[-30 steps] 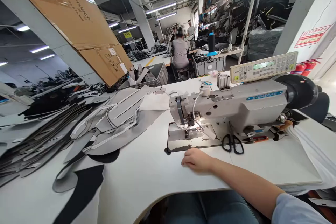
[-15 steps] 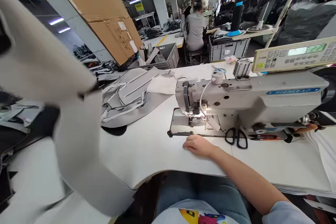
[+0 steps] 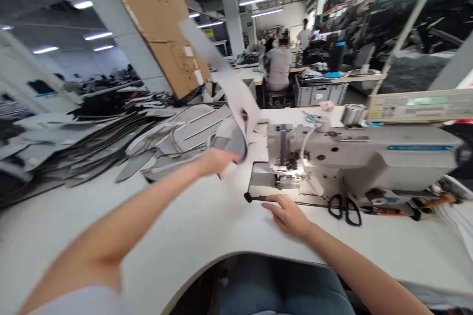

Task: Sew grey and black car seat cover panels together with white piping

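Observation:
Past the far side of the bare table, my left hand (image 3: pixel 218 161) is closed on the near edge of a grey fabric piece (image 3: pixel 231 140), both blurred by motion. A long pale strip (image 3: pixel 236 93) rises from that piece toward the back, also smeared. My right hand (image 3: pixel 290 216) rests on the white tabletop in front of the sewing machine (image 3: pixel 332 152), its fingers apart and holding nothing. Their tips are close to the front edge of the machine's bed plate. Black-handled scissors (image 3: pixel 346 209) lie on the machine bed to the right of this hand.
Grey trimmed panels (image 3: pixel 185 133) lie heaped behind my left arm. More dark and grey pieces (image 3: pixel 92 145) are stacked at the left. Red-handled snips (image 3: pixel 386 211) lie right of the scissors. A cardboard box (image 3: pixel 162 44) and a grey crate (image 3: pixel 320 93) stand beyond; a person sits farther back.
The grey fabric, large and blurred at my left before, has swung away toward the back beside the machine. My left hand has come into view on it. My right hand's fingers have spread.

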A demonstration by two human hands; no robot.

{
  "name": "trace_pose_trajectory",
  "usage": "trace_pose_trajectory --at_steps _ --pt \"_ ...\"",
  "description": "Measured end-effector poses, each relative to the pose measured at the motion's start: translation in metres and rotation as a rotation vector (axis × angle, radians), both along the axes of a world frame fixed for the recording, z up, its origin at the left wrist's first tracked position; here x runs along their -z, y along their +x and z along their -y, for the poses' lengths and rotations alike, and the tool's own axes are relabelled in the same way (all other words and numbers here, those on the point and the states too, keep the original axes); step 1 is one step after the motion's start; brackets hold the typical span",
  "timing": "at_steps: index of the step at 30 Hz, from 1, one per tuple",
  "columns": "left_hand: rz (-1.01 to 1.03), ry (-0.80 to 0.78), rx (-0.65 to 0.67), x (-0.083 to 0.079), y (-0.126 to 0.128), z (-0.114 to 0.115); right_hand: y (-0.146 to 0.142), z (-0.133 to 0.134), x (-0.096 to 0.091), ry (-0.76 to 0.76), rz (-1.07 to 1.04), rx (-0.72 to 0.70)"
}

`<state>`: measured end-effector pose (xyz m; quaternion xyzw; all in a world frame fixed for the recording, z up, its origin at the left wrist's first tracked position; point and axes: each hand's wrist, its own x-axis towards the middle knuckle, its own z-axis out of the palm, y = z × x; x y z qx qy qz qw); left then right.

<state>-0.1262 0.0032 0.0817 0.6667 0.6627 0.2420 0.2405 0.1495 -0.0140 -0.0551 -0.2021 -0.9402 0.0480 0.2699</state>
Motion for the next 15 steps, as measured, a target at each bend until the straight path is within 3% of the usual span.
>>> trace_pose_trajectory --at_steps 2,4,6,8,9,12,15 --pt "-0.054 -0.105 0.139 0.018 -0.008 0.010 -0.018 -0.001 -0.005 0.144 -0.008 0.041" --pt "-0.113 -0.195 0.267 0.035 -0.011 0.017 -0.043 -0.010 -0.009 0.186 0.060 0.079" --pt "-0.201 -0.258 0.385 0.042 -0.017 0.014 -0.071 -0.023 -0.009 0.129 0.179 0.088" --pt "-0.296 -0.266 0.378 0.040 -0.037 0.003 -0.094 -0.036 -0.003 0.034 0.277 0.109" --pt "-0.338 -0.247 0.295 0.037 -0.053 -0.002 -0.103 -0.043 0.003 -0.006 0.292 0.142" --pt "-0.444 -0.185 -0.119 0.033 -0.113 -0.004 -0.112 -0.056 0.024 -0.060 0.231 0.215" --pt "-0.557 -0.193 -0.431 0.041 -0.154 0.011 -0.104 -0.066 0.042 -0.080 0.132 0.156"
